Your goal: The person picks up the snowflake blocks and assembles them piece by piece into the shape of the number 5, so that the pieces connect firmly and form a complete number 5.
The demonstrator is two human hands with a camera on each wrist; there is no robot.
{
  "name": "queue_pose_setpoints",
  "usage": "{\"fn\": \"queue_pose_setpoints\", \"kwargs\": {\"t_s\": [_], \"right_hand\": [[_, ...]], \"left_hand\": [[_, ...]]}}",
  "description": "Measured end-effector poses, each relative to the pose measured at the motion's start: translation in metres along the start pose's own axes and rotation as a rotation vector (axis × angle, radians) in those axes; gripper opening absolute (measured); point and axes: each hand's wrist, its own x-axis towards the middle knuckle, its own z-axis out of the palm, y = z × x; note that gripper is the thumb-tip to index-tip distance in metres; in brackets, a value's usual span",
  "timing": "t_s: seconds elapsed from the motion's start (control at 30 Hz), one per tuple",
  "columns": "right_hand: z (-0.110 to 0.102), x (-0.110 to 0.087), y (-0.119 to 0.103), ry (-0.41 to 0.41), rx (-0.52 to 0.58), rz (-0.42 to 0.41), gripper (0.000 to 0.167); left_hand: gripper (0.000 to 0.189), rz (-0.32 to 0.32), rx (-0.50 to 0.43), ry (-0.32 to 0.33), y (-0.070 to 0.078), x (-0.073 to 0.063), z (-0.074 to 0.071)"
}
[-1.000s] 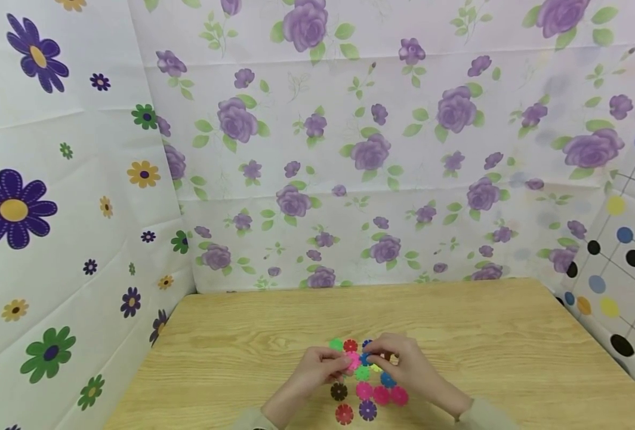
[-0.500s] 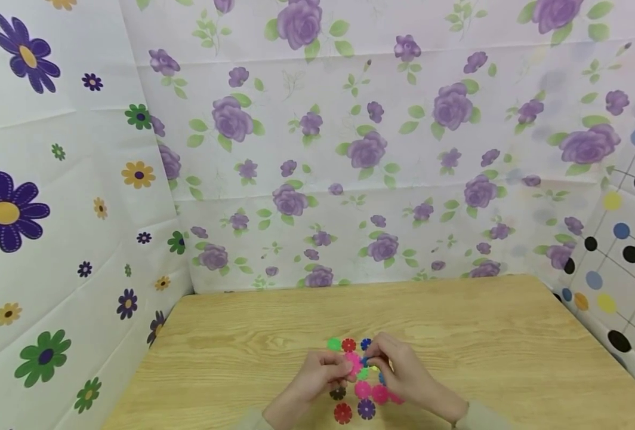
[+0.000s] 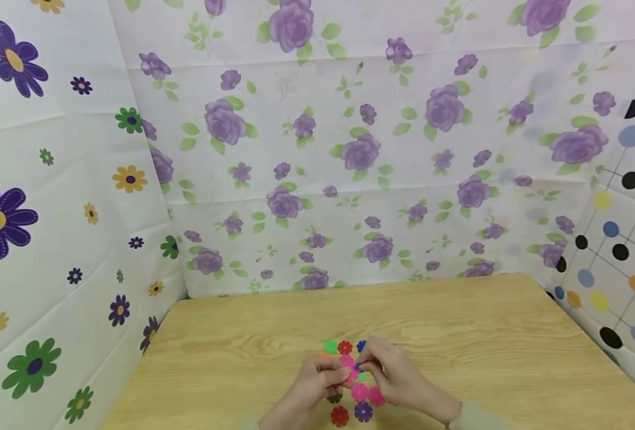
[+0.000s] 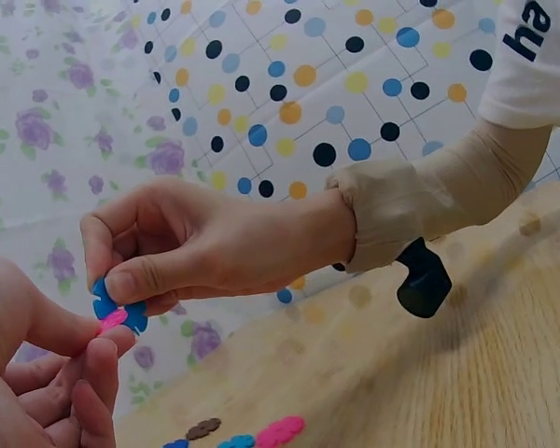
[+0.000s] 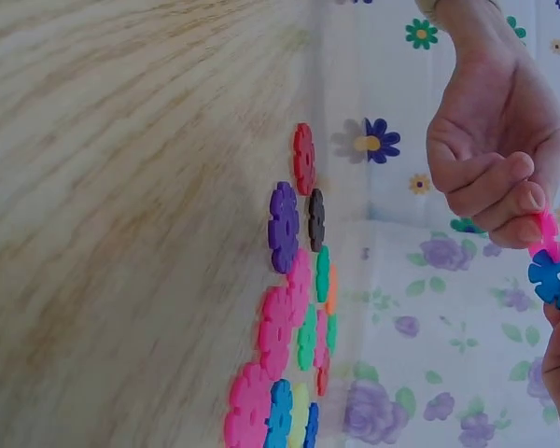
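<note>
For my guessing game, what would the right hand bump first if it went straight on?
Probably the pink flower-shaped disc pinched by the left hand, though depth is unclear.

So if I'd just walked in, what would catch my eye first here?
Probably the white cloth printed with purple roses, which fills much of the head view behind the light wood-grain table. Low in the middle, the left hand pinches a pink notched plastic disc that touches a blue notched plastic disc in the right hand. Near the hands, bright flower-shaped plastic discs lie on the table.
</note>
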Motion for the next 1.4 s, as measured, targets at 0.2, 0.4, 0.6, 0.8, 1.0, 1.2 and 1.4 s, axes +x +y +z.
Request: {"fn": "queue_pose_setpoints", "kwargs": {"t_s": [0.2, 0.4, 0.6, 0.8, 1.0, 1.2, 1.4], "right_hand": [[-0.001, 0.004, 0.003, -0.019, 0.083, 0.005, 0.023], [-0.005, -0.004, 0.014, -0.111, 0.154, 0.114, 0.018], [-0.010, -0.012, 0.017, -0.133, 0.168, 0.336, 0.017], [-0.009, -0.011, 0.019, -0.139, 0.167, 0.392, 0.010], [-0.005, -0.011, 0.019, -0.097, 0.141, 0.381, 0.008], [-0.003, -0.008, 0.015, -0.070, 0.143, 0.381, 0.008], [0.000, -0.008, 0.013, -0.065, 0.166, 0.354, 0.009]], "left_hand": [[0.009, -0.012, 0.008, -0.024, -0.001, 0.002, -0.008], [0.020, -0.023, 0.057, -0.019, -0.004, 0.004, -0.015], [0.021, -0.037, 0.094, 0.036, -0.007, 0.003, -0.020], [0.023, -0.040, 0.109, 0.044, -0.007, 0.005, -0.019], [0.029, -0.047, 0.071, 0.032, -0.008, 0.005, -0.017], [0.033, -0.037, 0.029, 0.002, -0.011, 0.003, -0.016], [0.046, -0.044, 0.013, -0.023, -0.013, 0.003, -0.014]]}}
